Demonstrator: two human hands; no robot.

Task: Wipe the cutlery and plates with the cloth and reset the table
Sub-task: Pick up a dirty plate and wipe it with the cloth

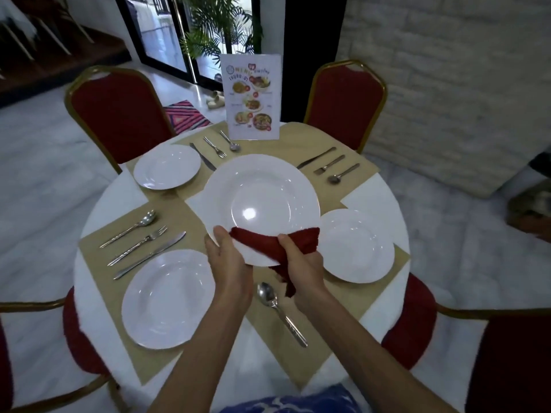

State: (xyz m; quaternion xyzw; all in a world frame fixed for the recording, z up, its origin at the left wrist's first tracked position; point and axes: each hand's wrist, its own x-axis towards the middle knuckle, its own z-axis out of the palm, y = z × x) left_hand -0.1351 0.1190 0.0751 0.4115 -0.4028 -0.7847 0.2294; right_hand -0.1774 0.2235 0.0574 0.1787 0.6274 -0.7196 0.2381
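A restaurant: menu stand, banquet chairs, set table.

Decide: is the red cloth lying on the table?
No, the right hand grips the red cloth against the near rim of the lifted plate.

left hand grips plate | right hand pinches cloth | forearms extended

Blue, white-patterned garment; bare forearms
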